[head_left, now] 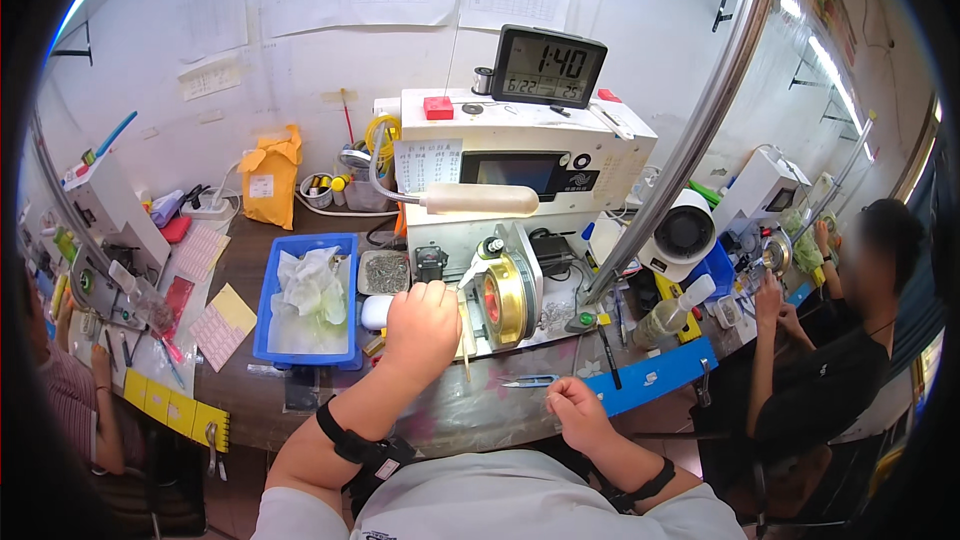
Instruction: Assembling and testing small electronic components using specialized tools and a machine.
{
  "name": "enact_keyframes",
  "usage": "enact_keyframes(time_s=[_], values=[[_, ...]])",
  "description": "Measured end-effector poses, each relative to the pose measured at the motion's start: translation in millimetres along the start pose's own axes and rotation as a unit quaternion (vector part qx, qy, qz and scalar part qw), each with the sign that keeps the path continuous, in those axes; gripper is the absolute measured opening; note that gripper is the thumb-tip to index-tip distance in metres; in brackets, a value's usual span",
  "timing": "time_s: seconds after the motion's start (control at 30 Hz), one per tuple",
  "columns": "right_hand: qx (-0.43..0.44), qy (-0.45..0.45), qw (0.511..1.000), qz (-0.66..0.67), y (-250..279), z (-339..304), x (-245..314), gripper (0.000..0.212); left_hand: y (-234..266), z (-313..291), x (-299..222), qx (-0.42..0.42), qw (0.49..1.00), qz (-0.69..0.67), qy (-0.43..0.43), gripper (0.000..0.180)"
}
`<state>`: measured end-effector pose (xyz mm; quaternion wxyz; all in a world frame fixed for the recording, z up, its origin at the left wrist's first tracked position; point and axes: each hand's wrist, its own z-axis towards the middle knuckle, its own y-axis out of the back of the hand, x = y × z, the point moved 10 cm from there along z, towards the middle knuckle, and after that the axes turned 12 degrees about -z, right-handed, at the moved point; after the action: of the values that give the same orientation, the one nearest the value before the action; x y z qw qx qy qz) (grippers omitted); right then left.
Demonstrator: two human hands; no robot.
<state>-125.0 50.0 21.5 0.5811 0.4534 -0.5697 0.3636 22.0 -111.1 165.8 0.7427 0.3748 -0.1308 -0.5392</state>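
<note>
My left hand [424,326] is closed in front of the white machine [600,150], beside its gold-rimmed wheel [505,302]. Its fingertips face away, so what they hold is hidden. A thin pale stick [466,344] stands just right of this hand; whether the fingers touch it I cannot tell. My right hand [582,414] is over the table's near edge, thumb and fingers pressed together; anything in them is too small to name. Just to its left lies a pair of small blue-handled snips [532,381]. A white lamp [480,200] hangs above the wheel.
Left of the machine are a blue tray [262,325] with crumpled plastic and a small box of metal bits [384,272]. A blue strip [655,377] lines the near edge at right, by a clear bottle [672,318]. Other people [850,320] sit on both sides.
</note>
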Motion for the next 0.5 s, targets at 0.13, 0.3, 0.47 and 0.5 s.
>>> enact_keyframes(time_s=[0.13, 0.3, 0.47, 0.5], values=[[0.008, -0.008, 1.000, 0.006, -5, 2, 1, 0.003, -4, -2, -4, 0.013, 0.999, 0.040, 0.000, 0.007], [0.028, 0.012, 0.999, 0.015, -11, 4, 6, 0.004, -3, -4, -11, 0.068, 0.995, 0.062, -0.041, 0.008], [0.016, -0.030, 0.999, -0.007, -2, 0, 4, 0.002, 14, -10, -16, 0.113, 0.990, 0.053, -0.060, 0.009], [0.014, -0.031, 0.999, -0.004, -1, -1, 4, 0.002, 10, -15, -12, 0.149, 0.987, 0.043, -0.052, 0.009]])
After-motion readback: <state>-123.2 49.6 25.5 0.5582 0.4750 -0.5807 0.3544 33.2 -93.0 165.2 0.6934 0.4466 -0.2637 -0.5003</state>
